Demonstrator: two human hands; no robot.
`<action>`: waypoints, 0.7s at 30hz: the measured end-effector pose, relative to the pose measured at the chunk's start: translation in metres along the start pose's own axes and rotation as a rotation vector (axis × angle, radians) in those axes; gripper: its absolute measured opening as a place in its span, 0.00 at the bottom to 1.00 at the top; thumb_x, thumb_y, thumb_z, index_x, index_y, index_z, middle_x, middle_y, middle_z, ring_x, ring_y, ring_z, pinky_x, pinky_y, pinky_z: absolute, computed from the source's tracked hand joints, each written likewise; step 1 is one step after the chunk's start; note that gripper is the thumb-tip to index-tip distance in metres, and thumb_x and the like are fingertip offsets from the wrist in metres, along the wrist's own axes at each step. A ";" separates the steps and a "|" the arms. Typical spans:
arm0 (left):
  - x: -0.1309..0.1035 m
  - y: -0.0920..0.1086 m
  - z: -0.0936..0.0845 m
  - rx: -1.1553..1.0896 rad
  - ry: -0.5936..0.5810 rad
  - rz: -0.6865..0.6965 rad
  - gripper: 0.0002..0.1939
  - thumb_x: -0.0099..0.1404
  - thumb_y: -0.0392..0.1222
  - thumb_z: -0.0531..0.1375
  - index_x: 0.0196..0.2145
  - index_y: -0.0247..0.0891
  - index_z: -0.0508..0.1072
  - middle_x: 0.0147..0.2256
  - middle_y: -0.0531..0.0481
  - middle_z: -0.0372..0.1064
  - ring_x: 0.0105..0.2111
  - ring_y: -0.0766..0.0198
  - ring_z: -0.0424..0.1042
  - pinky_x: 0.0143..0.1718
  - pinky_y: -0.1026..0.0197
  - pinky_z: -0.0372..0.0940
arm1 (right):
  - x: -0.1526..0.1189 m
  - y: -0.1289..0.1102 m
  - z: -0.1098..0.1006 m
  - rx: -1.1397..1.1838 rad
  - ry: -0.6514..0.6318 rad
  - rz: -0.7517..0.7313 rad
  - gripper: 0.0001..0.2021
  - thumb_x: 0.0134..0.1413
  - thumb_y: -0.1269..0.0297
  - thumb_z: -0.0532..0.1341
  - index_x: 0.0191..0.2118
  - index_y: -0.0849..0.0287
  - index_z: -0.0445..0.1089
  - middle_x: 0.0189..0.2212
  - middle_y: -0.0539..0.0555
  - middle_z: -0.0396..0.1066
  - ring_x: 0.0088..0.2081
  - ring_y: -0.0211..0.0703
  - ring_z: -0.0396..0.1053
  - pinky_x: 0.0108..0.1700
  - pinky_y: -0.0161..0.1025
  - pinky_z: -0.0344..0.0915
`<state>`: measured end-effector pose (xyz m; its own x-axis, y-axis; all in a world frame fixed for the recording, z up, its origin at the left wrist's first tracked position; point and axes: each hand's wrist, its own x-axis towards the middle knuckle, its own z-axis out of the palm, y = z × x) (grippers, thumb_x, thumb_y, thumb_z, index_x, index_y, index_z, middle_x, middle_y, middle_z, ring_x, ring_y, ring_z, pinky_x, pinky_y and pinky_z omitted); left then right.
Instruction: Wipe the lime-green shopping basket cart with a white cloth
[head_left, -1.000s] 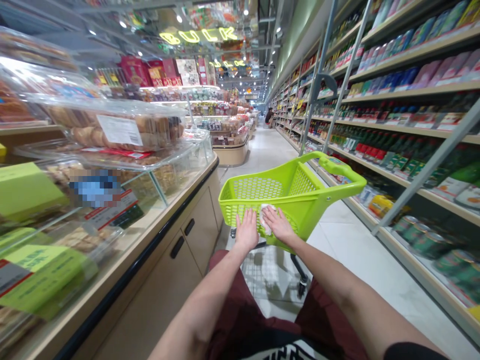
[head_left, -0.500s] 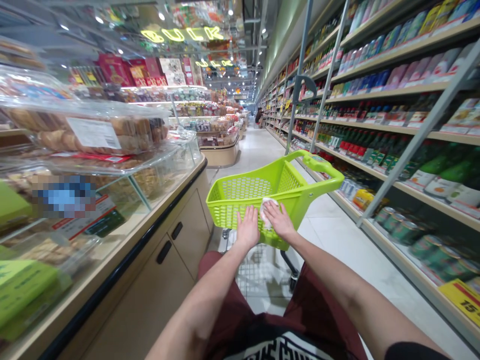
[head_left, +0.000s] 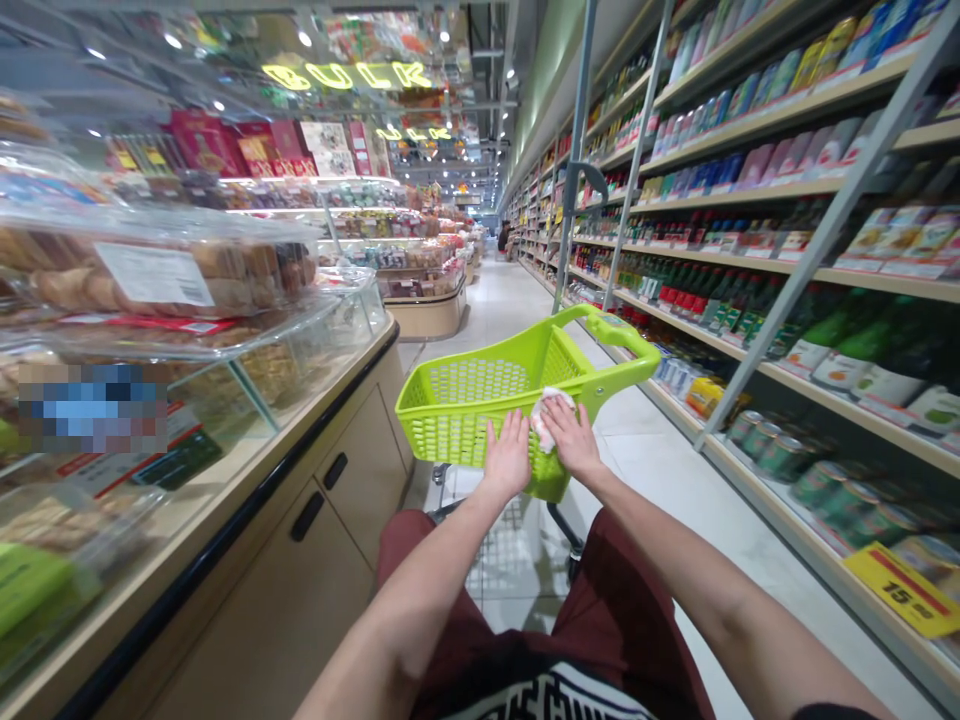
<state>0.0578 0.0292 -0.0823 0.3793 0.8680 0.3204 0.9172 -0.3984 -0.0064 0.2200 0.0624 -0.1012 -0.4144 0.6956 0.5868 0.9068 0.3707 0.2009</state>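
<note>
A lime-green shopping cart [head_left: 442, 432] stands crosswise in front of my knees, its handle to the right. My left hand [head_left: 509, 452] rests on the near side wall of its basket, fingers stretched out and thumb apart. Close to its right, my right hand [head_left: 571, 437] presses a crumpled white cloth [head_left: 545, 437] against the same wall, up near the rim. Part of the cloth is hidden beneath the fingers. The basket's inside shows holes in its far wall; nothing can be seen lying in it.
A wooden counter [head_left: 330, 510] with clear trays of packed baked goods [head_left: 157, 275] runs along the left. Tall shelves [head_left: 795, 265] of bottles and cans line the right. A grey post [head_left: 574, 150] rises behind the cart. The tiled aisle [head_left: 495, 290] stretches ahead.
My right hand and the cloth have moved right along the basket wall, towards the handle end. My left hand has also shifted right along it. The view has turned slightly to the right.
</note>
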 end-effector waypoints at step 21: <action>0.010 0.035 -0.010 -0.058 0.006 0.149 0.33 0.56 0.37 0.47 0.59 0.30 0.45 0.62 0.43 0.37 0.61 0.56 0.36 0.59 0.41 0.34 | -0.061 0.025 -0.009 -0.002 0.029 0.089 0.19 0.54 0.75 0.48 0.50 0.59 0.64 0.54 0.58 0.59 0.58 0.47 0.49 0.55 0.53 0.43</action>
<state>0.0924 0.0211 -0.0699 0.5096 0.7964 0.3256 0.8422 -0.5392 0.0006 0.2689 0.0245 -0.1249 -0.3296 0.7076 0.6251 0.9401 0.3070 0.1482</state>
